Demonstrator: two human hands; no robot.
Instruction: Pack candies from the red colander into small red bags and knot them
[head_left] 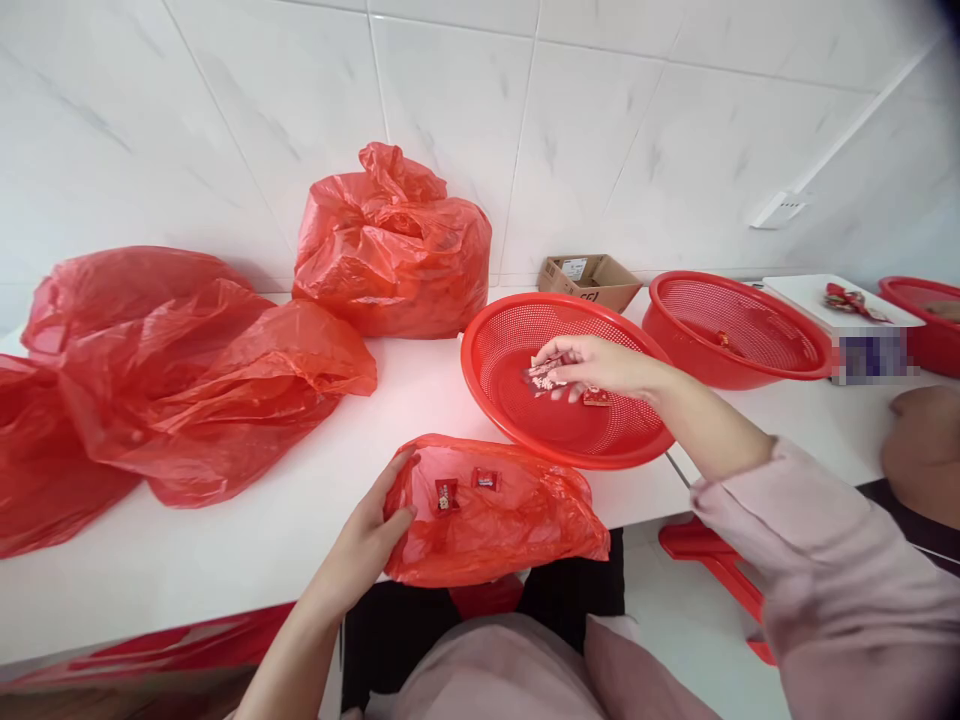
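My left hand (379, 525) grips the left rim of an open red plastic bag (517, 530) at the table's front edge. Two small red wrapped packets lie inside the bag, one a dark red packet (446, 496) and the other a smaller red packet (486, 480). My right hand (589, 365) reaches over a red perforated plastic basket (517, 430), its fingers closed on a small shiny packet (546, 377) with whitish marks. Another red packet (596, 397) shows in the basket below that hand, partly covered by it.
Along the wall stand a full red bag (394, 250), a small cardboard box (592, 280) and a second red basket (739, 330). Loose red bags (202, 380) spread over the left side. Far right, packets (855, 302) lie on a white box, near another person's arm (922, 440).
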